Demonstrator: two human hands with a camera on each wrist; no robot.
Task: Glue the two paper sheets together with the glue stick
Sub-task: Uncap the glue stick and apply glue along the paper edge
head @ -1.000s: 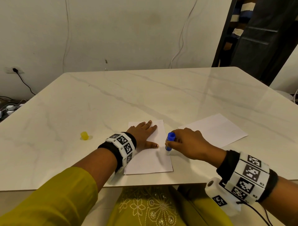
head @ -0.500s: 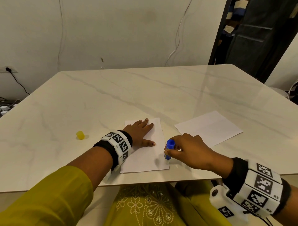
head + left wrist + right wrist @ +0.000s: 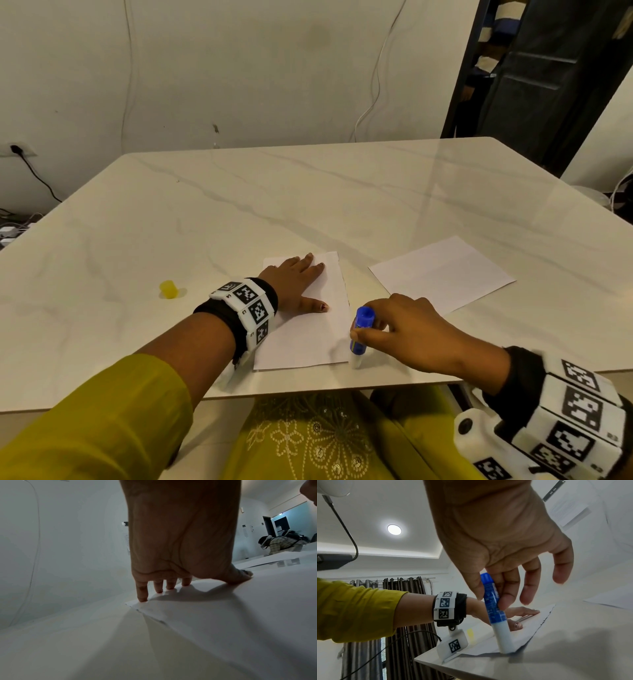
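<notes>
Head view is evenly lit and fairly sharp, with glare seen on the table (image 3: 376, 205) and edges bowed by the wide lens. Left wrist view is dim and bluish, with a soft shadow cast under the left hand (image 3: 180, 540). In the right wrist view a round ceiling light (image 3: 394, 529) is blown out and fingertips (image 3: 526, 599) are blurred.

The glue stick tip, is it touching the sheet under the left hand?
Touching. In the right wrist view the glue stick tip is planted on the near right corner of the sheet, no gap visible.

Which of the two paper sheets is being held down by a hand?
The near sheet, pressed flat by the left hand; the far-right sheet lies untouched.
</notes>
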